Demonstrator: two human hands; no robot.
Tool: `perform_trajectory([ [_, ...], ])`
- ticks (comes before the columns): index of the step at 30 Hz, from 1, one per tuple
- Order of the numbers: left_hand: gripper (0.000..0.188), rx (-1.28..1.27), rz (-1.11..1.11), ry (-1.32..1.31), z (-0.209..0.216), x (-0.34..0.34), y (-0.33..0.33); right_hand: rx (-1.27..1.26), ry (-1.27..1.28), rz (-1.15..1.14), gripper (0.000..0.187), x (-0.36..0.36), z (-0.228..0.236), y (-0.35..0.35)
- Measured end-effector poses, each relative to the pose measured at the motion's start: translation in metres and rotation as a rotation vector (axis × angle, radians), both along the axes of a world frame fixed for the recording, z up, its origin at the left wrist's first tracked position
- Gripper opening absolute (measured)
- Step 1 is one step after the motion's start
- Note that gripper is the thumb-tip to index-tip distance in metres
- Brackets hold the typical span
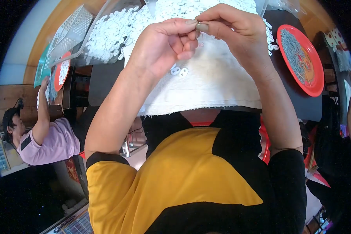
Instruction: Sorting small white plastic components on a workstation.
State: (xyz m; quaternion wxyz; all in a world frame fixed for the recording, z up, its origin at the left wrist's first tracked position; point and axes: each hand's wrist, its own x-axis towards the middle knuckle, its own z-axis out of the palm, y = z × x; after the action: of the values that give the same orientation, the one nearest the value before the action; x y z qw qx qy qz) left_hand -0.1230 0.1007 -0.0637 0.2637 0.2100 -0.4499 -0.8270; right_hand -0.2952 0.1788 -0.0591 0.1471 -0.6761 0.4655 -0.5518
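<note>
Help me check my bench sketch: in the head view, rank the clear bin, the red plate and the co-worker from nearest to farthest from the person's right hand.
From the right hand:
1. Red plate, just to its right.
2. Clear bin of white pieces, to the left, past the left hand.
3. Co-worker, far left.

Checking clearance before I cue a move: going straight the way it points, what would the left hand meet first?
The left hand would probably meet the right hand first, at its fingers; the tips look touching or nearly so, depth unclear.
</note>
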Motion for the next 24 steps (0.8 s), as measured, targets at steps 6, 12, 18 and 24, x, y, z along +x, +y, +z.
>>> perform_trajectory([
  [6,0.014,-0.243,0.158,-0.199,0.006,0.03,0.003,-0.002,0.005,-0.02,0.004,-0.005,-0.003,0.0],
  [12,0.004,-0.769,0.463,-0.706,-0.006,0.083,0.008,0.116,-0.038,0.104,0.012,-0.022,-0.018,-0.004],
  [18,0.018,-1.483,0.304,-0.716,-0.031,0.081,0.026,0.185,0.091,0.08,0.013,-0.011,-0.026,-0.008],
  [24,0.023,-1.695,0.283,-0.768,-0.038,0.082,0.018,0.212,0.092,0.074,0.012,-0.013,-0.031,-0.012],
])
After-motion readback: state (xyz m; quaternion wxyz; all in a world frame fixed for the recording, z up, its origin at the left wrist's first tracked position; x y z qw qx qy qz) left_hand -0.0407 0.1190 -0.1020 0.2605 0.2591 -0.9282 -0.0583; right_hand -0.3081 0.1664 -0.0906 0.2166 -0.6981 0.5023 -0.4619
